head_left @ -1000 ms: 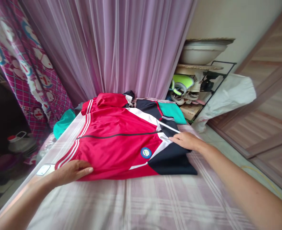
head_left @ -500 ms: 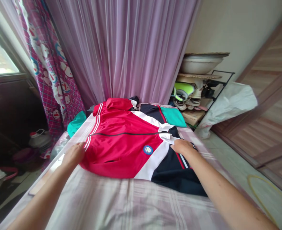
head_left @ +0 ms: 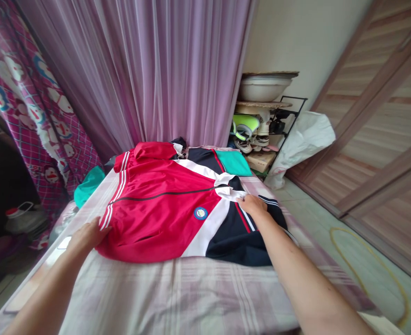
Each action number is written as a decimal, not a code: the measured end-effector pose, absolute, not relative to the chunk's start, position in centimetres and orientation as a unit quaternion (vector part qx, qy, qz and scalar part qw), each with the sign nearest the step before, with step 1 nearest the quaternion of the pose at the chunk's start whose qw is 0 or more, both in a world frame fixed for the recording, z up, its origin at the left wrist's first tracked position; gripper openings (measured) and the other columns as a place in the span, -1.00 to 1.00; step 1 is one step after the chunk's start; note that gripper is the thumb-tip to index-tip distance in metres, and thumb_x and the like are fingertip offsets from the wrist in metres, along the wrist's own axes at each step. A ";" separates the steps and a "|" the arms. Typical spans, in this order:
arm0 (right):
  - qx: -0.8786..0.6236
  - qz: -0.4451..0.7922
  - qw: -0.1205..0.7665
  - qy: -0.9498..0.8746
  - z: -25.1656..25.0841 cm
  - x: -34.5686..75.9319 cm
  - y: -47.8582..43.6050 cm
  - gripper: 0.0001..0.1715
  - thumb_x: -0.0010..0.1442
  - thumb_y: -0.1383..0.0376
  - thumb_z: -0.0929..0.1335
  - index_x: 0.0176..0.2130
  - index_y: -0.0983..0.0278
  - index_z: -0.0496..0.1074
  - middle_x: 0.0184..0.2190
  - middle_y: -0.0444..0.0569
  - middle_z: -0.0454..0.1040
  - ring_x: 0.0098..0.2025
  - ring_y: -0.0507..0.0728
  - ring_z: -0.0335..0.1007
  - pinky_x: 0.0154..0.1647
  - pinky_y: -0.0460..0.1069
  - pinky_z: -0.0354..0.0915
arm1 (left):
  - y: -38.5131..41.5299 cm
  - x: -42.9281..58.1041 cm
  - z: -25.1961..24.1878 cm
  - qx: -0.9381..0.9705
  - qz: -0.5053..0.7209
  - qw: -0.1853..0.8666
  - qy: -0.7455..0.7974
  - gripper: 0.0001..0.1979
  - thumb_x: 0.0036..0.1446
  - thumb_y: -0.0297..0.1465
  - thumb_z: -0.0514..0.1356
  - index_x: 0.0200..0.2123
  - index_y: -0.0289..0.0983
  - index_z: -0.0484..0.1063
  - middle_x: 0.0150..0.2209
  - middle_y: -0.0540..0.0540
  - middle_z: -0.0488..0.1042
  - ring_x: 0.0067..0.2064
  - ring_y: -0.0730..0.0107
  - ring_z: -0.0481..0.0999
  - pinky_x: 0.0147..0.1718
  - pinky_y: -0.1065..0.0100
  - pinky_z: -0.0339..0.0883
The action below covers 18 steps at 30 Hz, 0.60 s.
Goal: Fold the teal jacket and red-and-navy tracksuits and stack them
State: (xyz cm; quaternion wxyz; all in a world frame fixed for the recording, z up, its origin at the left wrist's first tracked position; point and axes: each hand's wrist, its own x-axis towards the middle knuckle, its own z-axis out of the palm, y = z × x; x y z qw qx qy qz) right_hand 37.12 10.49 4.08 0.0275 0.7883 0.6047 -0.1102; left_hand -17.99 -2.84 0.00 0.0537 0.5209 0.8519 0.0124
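Observation:
A red, white and navy zip-up jacket [head_left: 149, 204] lies front side up on the bed, its white collar [head_left: 222, 185] toward the right. A round blue badge [head_left: 200, 213] sits on its chest. My left hand [head_left: 89, 235] is closed on the striped hem at the jacket's left end, with the fingertips partly hidden at the cloth. My right hand [head_left: 252, 204] pinches the shoulder of the jacket just beside the collar. The navy sleeve with white cuff stripes lies beyond and under my right wrist.
Folded teal cloth [head_left: 231, 163] lies behind the jacket, and another teal cloth [head_left: 89, 185] is at the bed's left edge. A phone-like flat object [head_left: 20, 298] rests near my left forearm. A rack with shoes and a basin [head_left: 265, 88] stands back right, by a white bag [head_left: 306, 139].
The view has turned to the right, so the scene sits further left. Both hands remain at the jacket's hem and shoulder; the jacket lies nearly the same.

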 end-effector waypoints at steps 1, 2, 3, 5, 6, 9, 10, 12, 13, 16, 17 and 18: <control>0.788 -0.110 0.012 0.605 3.8 36.7 10.6 -0.31 0.31 -0.08 0.18 0.15 0.30 0.44 0.16 0.22 0.44 0.17 0.34 0.37 0.08 0.14 0.33 | -2.8 -17.8 0.3 0.512 -0.001 0.054 0.857 -0.29 0.10 -0.06 0.13 0.19 -0.41 0.30 0.01 -0.46 0.53 0.07 -0.25 0.52 -0.02 -0.02 0.38; 0.788 -0.108 -0.002 0.606 3.5 36.2 10.7 -0.31 0.30 -0.08 0.20 0.15 0.30 0.44 0.16 0.22 0.44 0.17 0.34 0.37 0.07 0.14 0.33 | -2.7 -17.5 0.6 0.503 -0.012 0.050 0.863 -0.30 0.11 -0.08 0.13 0.21 -0.40 0.29 0.03 -0.43 0.53 0.07 -0.18 0.52 -0.01 0.04 0.38; 0.787 -0.102 -0.012 0.609 3.3 35.8 10.7 -0.34 0.30 -0.06 0.20 0.15 0.29 0.44 0.16 0.21 0.44 0.17 0.33 0.38 0.07 0.14 0.34 | -2.7 -17.0 0.9 0.499 -0.015 0.043 0.865 -0.31 0.13 -0.10 0.12 0.23 -0.39 0.28 0.03 -0.40 0.53 0.07 -0.12 0.53 0.00 0.09 0.39; 0.783 -0.087 -0.020 0.615 3.0 35.4 10.8 -0.44 0.34 0.05 0.19 0.13 0.26 0.46 0.14 0.18 0.46 0.14 0.30 0.40 0.05 0.13 0.34 | -2.9 -16.0 1.4 0.516 0.009 0.031 0.856 -0.36 0.18 -0.15 0.09 0.24 -0.39 0.30 0.03 -0.38 0.53 0.07 -0.05 0.54 0.01 0.16 0.39; 0.781 -0.081 -0.019 0.619 2.9 35.4 10.7 -0.47 0.36 0.12 0.16 0.12 0.26 0.47 0.12 0.18 0.47 0.13 0.29 0.42 0.05 0.13 0.35 | -3.0 -15.6 1.5 0.525 0.025 0.023 0.851 -0.39 0.19 -0.18 0.08 0.23 -0.38 0.32 0.04 -0.37 0.53 0.08 -0.02 0.53 0.02 0.19 0.38; 0.784 -0.079 -0.016 0.616 3.0 36.8 10.7 -0.46 0.37 0.21 0.11 0.08 0.28 0.51 0.08 0.19 0.50 0.11 0.30 0.43 0.04 0.14 0.35 | -3.3 -14.6 1.5 0.529 0.069 0.011 0.846 -0.48 0.20 -0.27 0.05 0.20 -0.31 0.37 0.07 -0.29 0.53 0.10 0.06 0.52 0.05 0.23 0.36; 0.790 -0.084 -0.016 0.607 3.1 37.5 10.7 -0.46 0.36 0.21 0.11 0.07 0.29 0.52 0.08 0.21 0.50 0.10 0.32 0.43 0.03 0.14 0.36 | -3.4 -14.5 1.5 0.523 0.081 0.013 0.848 -0.50 0.20 -0.29 0.05 0.18 -0.29 0.39 0.08 -0.27 0.53 0.09 0.08 0.52 0.05 0.23 0.36; 0.806 -0.092 -0.013 0.585 3.2 38.8 10.9 -0.45 0.35 0.21 0.11 0.05 0.30 0.54 0.07 0.23 0.51 0.09 0.33 0.44 0.01 0.14 0.38 | -3.6 -14.4 1.5 0.504 0.098 0.021 0.858 -0.53 0.21 -0.30 0.05 0.15 -0.27 0.42 0.07 -0.25 0.54 0.07 0.10 0.54 0.03 0.23 0.37; 0.812 -0.095 -0.011 0.576 3.2 39.2 11.0 -0.46 0.35 0.22 0.12 0.04 0.30 0.55 0.06 0.23 0.52 0.09 0.33 0.45 0.00 0.14 0.38 | -3.7 -14.5 1.6 0.494 0.100 0.030 0.863 -0.52 0.21 -0.28 0.05 0.15 -0.28 0.41 0.07 -0.26 0.54 0.05 0.10 0.55 0.01 0.24 0.38; 0.819 -0.098 -0.001 0.565 3.1 39.6 11.3 -0.45 0.33 0.25 0.11 0.04 0.32 0.55 0.05 0.23 0.52 0.08 0.32 0.45 -0.01 0.15 0.39 | -3.5 -14.7 2.2 0.471 0.077 0.073 0.876 -0.43 0.20 -0.19 0.08 0.22 -0.31 0.35 0.05 -0.27 0.55 0.00 0.08 0.58 -0.08 0.25 0.41; 0.818 -0.099 0.000 0.566 3.0 39.3 11.4 -0.44 0.34 0.23 0.10 0.06 0.31 0.53 0.05 0.22 0.52 0.09 0.32 0.45 0.00 0.15 0.39 | -3.4 -14.8 2.5 0.467 0.068 0.087 0.878 -0.41 0.18 -0.16 0.10 0.22 -0.32 0.35 0.04 -0.27 0.57 -0.02 0.07 0.58 -0.11 0.25 0.41; 0.817 -0.099 -0.001 0.567 3.0 39.0 11.4 -0.41 0.36 0.18 0.09 0.08 0.31 0.51 0.06 0.22 0.52 0.09 0.32 0.45 0.01 0.16 0.38 | -3.2 -14.8 2.7 0.466 0.060 0.097 0.877 -0.41 0.16 -0.15 0.12 0.19 -0.32 0.38 0.01 -0.27 0.58 -0.04 0.05 0.59 -0.13 0.24 0.41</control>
